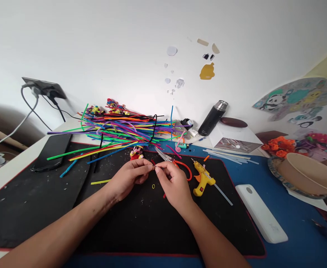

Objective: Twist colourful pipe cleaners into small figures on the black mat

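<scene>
My left hand (134, 173) and my right hand (174, 182) meet fingertip to fingertip over the black mat. Both are closed in a pinch, and whatever sits between the fingertips is too small to name. A bit of dark red shows just above the pinch. Below it lies a small yellow ring (153, 186). Behind my left fingers stands a little red and yellow figure (137, 152), partly covered. Scissors with red handles (185, 169) lie partly behind my right hand. To the right is a yellow glue gun (203, 180) with a glue stick in its back.
A heap of coloured pipe cleaners (124, 128) spreads along the wall. A black phone (51, 152) lies at left. Toward the right are a black flask (213, 118), loose glue sticks (230, 156), a white oblong case (260, 212) and a bowl (305, 175).
</scene>
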Demonstrator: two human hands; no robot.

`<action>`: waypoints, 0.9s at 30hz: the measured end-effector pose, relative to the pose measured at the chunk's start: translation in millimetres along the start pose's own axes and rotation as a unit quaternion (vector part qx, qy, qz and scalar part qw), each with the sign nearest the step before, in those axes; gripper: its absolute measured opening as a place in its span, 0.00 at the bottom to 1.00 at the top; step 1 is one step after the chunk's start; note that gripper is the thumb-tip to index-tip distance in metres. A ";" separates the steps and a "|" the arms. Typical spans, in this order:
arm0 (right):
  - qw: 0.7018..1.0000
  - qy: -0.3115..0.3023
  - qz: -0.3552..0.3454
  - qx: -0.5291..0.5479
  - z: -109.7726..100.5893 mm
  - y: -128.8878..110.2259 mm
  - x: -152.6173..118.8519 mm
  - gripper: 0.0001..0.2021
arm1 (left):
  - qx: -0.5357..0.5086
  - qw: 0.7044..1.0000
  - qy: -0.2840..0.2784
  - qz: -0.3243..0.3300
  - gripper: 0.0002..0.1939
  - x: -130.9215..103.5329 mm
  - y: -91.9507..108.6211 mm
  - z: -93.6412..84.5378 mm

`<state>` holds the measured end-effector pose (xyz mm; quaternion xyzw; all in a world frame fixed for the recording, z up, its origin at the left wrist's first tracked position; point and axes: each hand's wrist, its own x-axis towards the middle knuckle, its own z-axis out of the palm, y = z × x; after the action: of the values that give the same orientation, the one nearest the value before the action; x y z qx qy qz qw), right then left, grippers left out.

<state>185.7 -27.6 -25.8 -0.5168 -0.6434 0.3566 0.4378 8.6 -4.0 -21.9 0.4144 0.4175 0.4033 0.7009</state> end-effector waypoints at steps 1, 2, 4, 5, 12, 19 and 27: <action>1.000 -0.004 0.012 0.023 -0.1 0.6 0.3 0.12 | 0.003 1.000 0.003 0.003 0.17 0.3 -0.4 -0.7; 0.999 -0.009 0.024 0.045 -0.2 1.3 0.6 0.12 | 0.007 1.000 0.004 0.006 0.17 0.5 -0.8 -1.5; 0.996 -0.020 0.043 0.081 -0.5 2.5 1.1 0.13 | 0.025 1.000 0.008 0.014 0.17 0.2 -1.0 -3.0; 0.994 -0.023 0.050 0.092 -0.6 2.9 1.3 0.13 | 0.050 0.998 0.008 0.022 0.17 -0.3 -0.6 -3.4; 0.993 -0.022 0.063 0.095 -1.6 0.8 2.3 0.13 | 0.362 0.905 0.056 0.215 0.09 -8.2 2.8 -0.3; 0.997 -0.018 0.045 0.054 -1.1 -0.9 1.8 0.13 | 0.431 0.861 0.057 0.263 0.07 -8.1 -0.9 -6.7; 0.995 -0.053 0.061 0.063 0.9 2.0 1.2 0.12 | 0.464 0.839 0.059 0.279 0.07 -9.7 -0.7 -6.0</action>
<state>185.5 -26.0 -27.7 -0.5069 -0.6095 0.4491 0.4123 0.1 -11.6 -22.0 0.7653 0.4630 0.3651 0.2582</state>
